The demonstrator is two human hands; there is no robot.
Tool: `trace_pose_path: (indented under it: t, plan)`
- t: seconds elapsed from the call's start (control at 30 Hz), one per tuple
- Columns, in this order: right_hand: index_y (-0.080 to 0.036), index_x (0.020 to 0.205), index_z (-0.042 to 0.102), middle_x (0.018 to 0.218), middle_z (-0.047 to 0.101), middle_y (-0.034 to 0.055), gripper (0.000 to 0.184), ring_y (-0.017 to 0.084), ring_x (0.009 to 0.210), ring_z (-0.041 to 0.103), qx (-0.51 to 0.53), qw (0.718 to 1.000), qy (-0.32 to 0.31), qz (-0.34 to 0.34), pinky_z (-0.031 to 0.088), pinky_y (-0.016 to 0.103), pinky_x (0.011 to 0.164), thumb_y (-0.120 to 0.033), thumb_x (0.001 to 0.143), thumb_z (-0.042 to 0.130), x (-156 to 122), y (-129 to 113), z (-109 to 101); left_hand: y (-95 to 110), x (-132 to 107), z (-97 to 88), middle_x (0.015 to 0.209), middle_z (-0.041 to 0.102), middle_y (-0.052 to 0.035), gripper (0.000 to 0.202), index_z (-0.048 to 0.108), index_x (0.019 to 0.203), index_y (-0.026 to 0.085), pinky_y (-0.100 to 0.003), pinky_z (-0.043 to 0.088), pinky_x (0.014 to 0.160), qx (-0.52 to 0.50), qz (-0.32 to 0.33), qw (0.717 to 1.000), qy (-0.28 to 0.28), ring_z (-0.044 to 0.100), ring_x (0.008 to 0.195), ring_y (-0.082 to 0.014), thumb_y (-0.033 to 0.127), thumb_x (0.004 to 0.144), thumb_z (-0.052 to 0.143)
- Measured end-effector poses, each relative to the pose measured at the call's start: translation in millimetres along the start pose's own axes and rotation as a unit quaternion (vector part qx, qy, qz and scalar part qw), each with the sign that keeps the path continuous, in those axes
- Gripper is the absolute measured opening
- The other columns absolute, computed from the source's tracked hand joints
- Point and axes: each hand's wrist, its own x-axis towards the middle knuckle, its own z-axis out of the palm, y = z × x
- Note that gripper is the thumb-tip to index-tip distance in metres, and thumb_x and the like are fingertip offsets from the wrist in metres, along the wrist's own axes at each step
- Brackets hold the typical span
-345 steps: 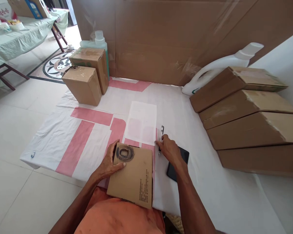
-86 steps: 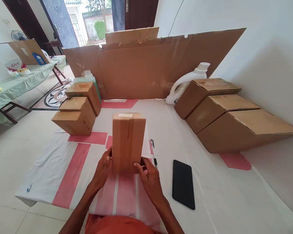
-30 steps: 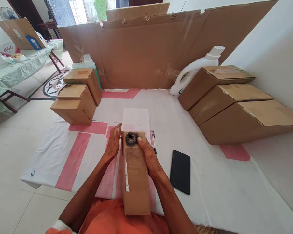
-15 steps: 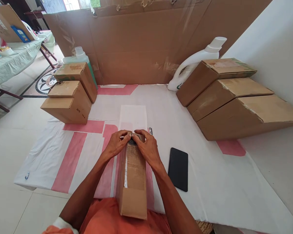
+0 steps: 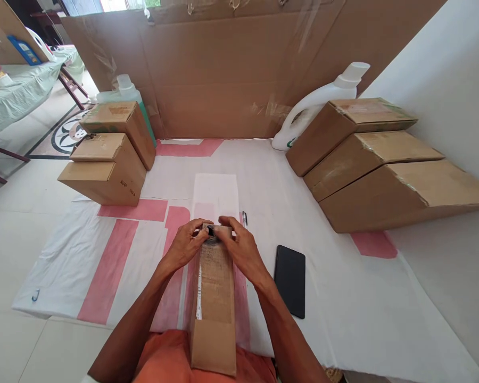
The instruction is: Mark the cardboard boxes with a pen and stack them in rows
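A long narrow cardboard box (image 5: pixel 214 298) lies lengthwise in front of me, its near end over my lap. Both hands grip its far end. My left hand (image 5: pixel 186 246) curls round the left corner, fingers bent over the top. My right hand (image 5: pixel 239 247) wraps the right corner, fingers closed over the end where a dark scribbled mark shows between the fingertips. A white sheet of paper (image 5: pixel 216 195) lies just beyond the box. A pen (image 5: pixel 245 218) rests beside my right hand, and a black phone (image 5: pixel 290 272) lies to the right.
White and pink sheeting (image 5: pixel 115 250) covers the floor. Two small boxes (image 5: pixel 107 159) and a green bottle (image 5: pixel 123 90) stand at the left. Three long boxes (image 5: pixel 379 165) lean at the right by a white jug (image 5: pixel 319 103). A cardboard wall (image 5: pixel 231 69) closes the back.
The box stood upright earlier; now it lies flat toward me. In the last second both hands closed together over its far end, covering most of the dark mark.
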Motion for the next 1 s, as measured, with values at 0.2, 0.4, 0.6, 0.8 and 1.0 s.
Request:
trace_pose_path:
  t: [0.2, 0.4, 0.6, 0.8, 1.0]
  plan:
    - [-0.019, 0.100, 0.066, 0.094, 0.074, 0.0142, 0.033, 0.032, 0.097, 0.069, -0.180, 0.966, 0.075, 0.169, 0.047, 0.039, 0.081, -0.050, 0.092, 0.060, -10.2, 44.0, -37.0, -19.2, -20.3, -4.1, 0.166, 0.042, -0.0100, 0.078, 0.039, 0.158, 0.028, -0.050, 0.035, 0.124, -0.089, -0.015, 0.993, -0.075, 0.041, 0.152, -0.0343, 0.049, 0.089, 0.070]
    - [-0.024, 0.064, 0.055, 0.065, 0.063, 0.0048, 0.025, 0.028, 0.072, 0.063, -0.174, 0.964, 0.066, 0.188, 0.040, 0.034, 0.067, -0.033, 0.081, 0.071, -10.0, 69.2, -32.2, -26.8, -24.4, -1.2, 0.169, 0.033, -0.0127, 0.094, 0.030, 0.161, 0.027, -0.055, 0.026, 0.129, -0.092, 0.000, 0.992, -0.092, 0.031, 0.157, -0.0370, 0.051, 0.083, 0.076]
    - [-0.024, 0.080, 0.055, 0.062, 0.064, -0.0002, 0.021, 0.021, 0.057, 0.062, -0.039, 0.985, 0.118, 0.124, 0.047, 0.032, 0.058, -0.042, 0.090, 0.058, -14.3, 48.7, -41.9, -26.6, -25.0, 2.1, 0.167, 0.037, -0.0125, 0.089, 0.036, 0.158, 0.028, -0.052, 0.030, 0.126, -0.103, 0.002, 0.992, -0.076, 0.037, 0.154, -0.0358, 0.049, 0.083, 0.078]
    - [-0.023, 0.097, 0.069, 0.084, 0.075, 0.0038, 0.024, 0.018, 0.068, 0.071, 0.279, 0.957, 0.079, -0.015, 0.054, 0.028, 0.055, -0.044, 0.088, 0.075, -32.4, -6.1, -25.4, -24.5, -25.1, 6.1, 0.162, 0.043, -0.0157, 0.085, 0.039, 0.154, 0.022, -0.051, 0.031, 0.126, -0.106, 0.010, 0.992, -0.061, 0.040, 0.152, -0.0348, 0.041, 0.080, 0.078]
    - [-0.021, 0.092, 0.077, 0.075, 0.072, 0.0025, 0.020, 0.015, 0.056, 0.064, 0.202, 0.978, 0.047, -0.030, 0.051, 0.027, 0.050, -0.041, 0.088, 0.076, -37.8, -15.2, 7.3, -21.2, -28.0, 7.9, 0.157, 0.049, -0.0176, 0.084, 0.041, 0.151, 0.019, -0.052, 0.034, 0.124, -0.114, 0.010, 0.992, -0.048, 0.045, 0.149, -0.0356, 0.037, 0.078, 0.078]
